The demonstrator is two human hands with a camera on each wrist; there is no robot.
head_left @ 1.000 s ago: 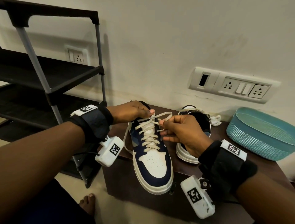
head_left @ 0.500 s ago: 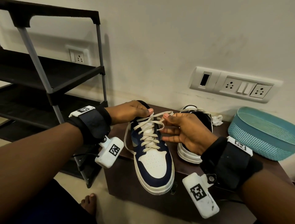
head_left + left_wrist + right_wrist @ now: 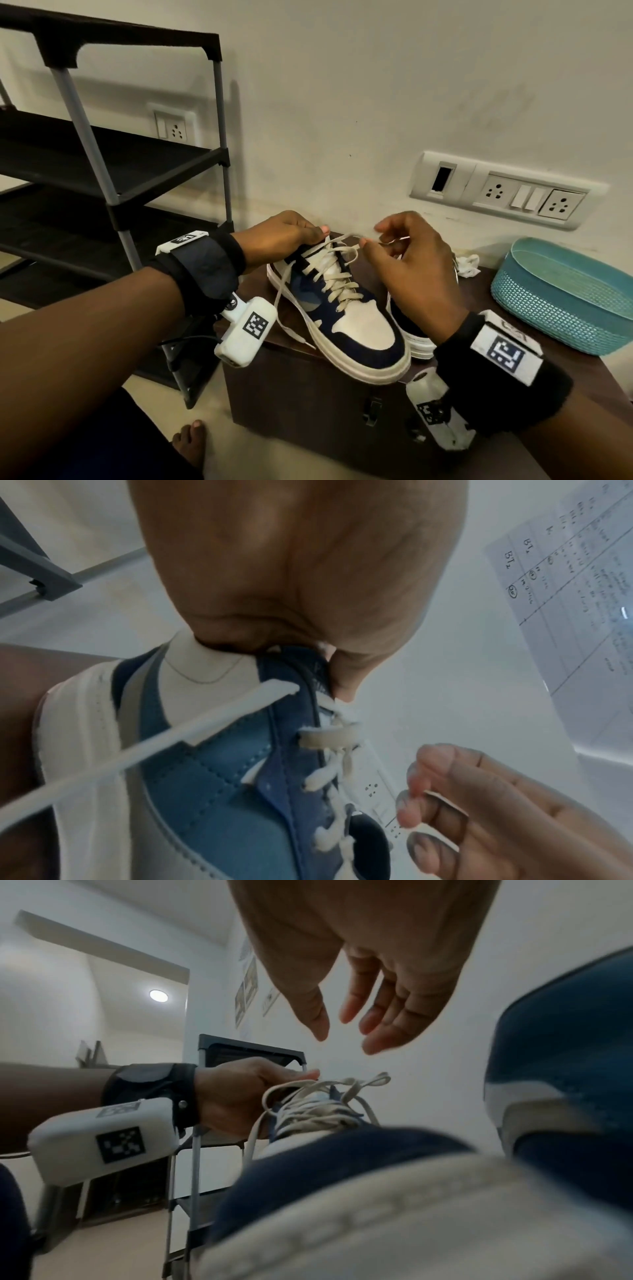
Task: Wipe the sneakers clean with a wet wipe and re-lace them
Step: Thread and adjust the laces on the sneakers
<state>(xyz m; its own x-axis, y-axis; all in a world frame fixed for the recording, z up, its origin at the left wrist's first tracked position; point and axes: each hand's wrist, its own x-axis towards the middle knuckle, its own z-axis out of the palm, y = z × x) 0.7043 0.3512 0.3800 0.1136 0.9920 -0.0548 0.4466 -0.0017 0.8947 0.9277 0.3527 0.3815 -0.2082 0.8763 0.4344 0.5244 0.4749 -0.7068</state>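
Note:
A navy and white sneaker [image 3: 346,318] lies on the dark brown table [image 3: 308,394], toe toward me. My left hand [image 3: 318,233] grips its collar at the tongue, thumb on the top lace crossing. The cream lace [image 3: 337,274] is threaded up the eyelets; one loose end [image 3: 284,308] hangs down the left side, and a loop [image 3: 377,1080] sticks up at the top. My right hand [image 3: 373,236] hovers just above that loop with relaxed, parted fingers [image 3: 383,1039] and holds nothing. The second sneaker [image 3: 407,342] stands behind my right wrist.
A crumpled white wipe [image 3: 467,265] lies by the wall behind the shoes. A teal mesh basket [image 3: 565,294] sits at the right of the table. A black shoe rack [image 3: 102,171] stands left. Wall sockets [image 3: 503,195] are above. A bare foot [image 3: 191,442] is on the floor.
My right hand has let go of the lace it pinched at the right eyelets, risen and opened its fingers. My left hand has kept its hold on the collar.

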